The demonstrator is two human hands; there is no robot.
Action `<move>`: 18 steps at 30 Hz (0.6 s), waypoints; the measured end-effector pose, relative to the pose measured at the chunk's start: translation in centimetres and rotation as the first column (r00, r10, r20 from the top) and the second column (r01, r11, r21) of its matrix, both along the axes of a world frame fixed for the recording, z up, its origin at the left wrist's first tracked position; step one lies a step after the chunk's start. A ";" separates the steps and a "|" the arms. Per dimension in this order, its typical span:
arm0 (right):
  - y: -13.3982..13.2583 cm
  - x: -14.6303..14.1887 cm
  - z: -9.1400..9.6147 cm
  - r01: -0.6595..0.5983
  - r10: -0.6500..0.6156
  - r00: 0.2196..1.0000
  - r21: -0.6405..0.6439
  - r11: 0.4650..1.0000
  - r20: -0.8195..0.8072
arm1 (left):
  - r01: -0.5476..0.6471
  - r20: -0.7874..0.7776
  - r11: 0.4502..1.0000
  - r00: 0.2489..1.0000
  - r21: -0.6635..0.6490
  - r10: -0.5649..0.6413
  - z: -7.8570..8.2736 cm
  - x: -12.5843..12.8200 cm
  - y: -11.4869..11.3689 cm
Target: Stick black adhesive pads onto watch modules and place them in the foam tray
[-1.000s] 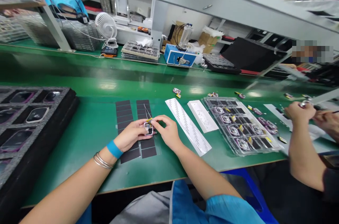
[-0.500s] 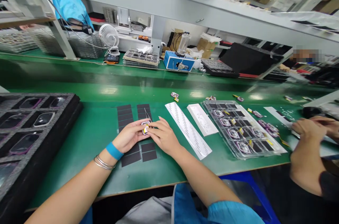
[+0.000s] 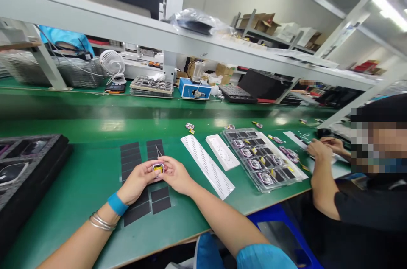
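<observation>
My left hand point(image 3: 138, 180) and my right hand point(image 3: 176, 174) meet over the green bench, both pinched round one small watch-like case with a yellow part point(image 3: 158, 168). Thin tweezers point(image 3: 158, 150) stick up behind it, and I cannot tell which hand holds them. Under the hands lie two columns of dark rectangular pads point(image 3: 139, 154). My left wrist carries a blue band and silver bangles.
A black foam tray point(image 3: 47, 163) with cases stands at the left. To the right lie white label strips point(image 3: 206, 165) and a clear tray of cases point(image 3: 260, 158). A co-worker in black sits at the right, their hands point(image 3: 321, 148) on the bench. Loose cases lie on the belt behind.
The view has swung up and to the right, so the co-worker's head shows now. My hands stay together on the small case; its yellow part now faces me.
</observation>
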State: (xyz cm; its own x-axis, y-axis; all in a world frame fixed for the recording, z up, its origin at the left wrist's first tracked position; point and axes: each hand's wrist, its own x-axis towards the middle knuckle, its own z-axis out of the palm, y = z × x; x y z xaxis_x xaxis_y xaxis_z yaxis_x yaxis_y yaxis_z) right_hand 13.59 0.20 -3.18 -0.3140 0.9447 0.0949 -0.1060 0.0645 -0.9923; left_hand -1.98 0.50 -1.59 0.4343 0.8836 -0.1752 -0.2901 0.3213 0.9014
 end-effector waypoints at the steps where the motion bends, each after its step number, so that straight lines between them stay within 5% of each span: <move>1: 0.2 0.0 -0.1 -0.014 0.014 1.000 -0.024 1.000 -0.007 | 0.012 -0.015 1.000 1.000 -0.007 -0.013 0.1 -0.1 0.0; 5: 0.2 0.2 -0.4 -0.099 0.096 0.994 -0.074 0.992 -0.044 | 0.083 -0.088 0.996 0.992 -0.028 -0.085 0.6 -0.3 -0.2; 10: -0.2 0.0 0.1 -0.065 0.064 0.998 0.055 0.996 0.014 | 0.029 -0.136 1.000 0.990 0.009 -0.027 0.8 -0.2 -0.3; 14: 3.6 1.8 3.0 -0.228 0.197 0.921 0.055 0.972 0.336 | -0.068 -0.113 0.997 0.992 -0.047 0.063 0.7 -0.6 0.3; 16: 6.6 3.2 4.4 -0.007 -0.095 0.782 0.160 0.987 0.616 | -0.146 -0.078 0.986 0.987 -0.077 0.140 0.8 -1.0 0.8; 18: 9.3 4.5 4.8 0.273 -0.433 0.522 0.338 0.901 0.735 | -0.208 -0.056 0.974 0.977 -0.089 0.204 0.9 -1.4 1.2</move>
State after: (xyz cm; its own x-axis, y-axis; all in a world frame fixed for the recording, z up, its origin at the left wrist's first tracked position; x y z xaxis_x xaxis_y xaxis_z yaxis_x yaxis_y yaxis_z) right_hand 18.05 9.53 1.66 0.0170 0.9894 0.1443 0.7646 0.0801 -0.6395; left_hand -3.38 1.73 -0.74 0.2341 0.9320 -0.2768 -0.3179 0.3424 0.8841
